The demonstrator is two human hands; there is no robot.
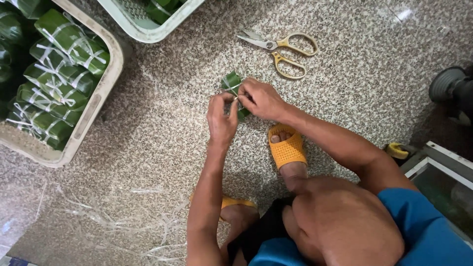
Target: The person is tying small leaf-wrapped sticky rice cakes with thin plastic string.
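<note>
1. Fingers of the left hand pinch thin white plastic string on the small green leaf-wrapped parcel; the right hand grips the parcel, which is held just above the speckled stone floor.
2. Far left: beige plastic crate containing tied green parcels.
3. Lower left: loose white string scraps.
4. Beyond the hands: gold-handled metal scissors.
5. Below the hands: orange perforated slipper.

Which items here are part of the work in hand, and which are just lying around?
In use: leaf-wrapped parcel, white tie string, left hand, right hand.
Lying about: scissors, crate of tied parcels, string scraps, second crate.
</note>
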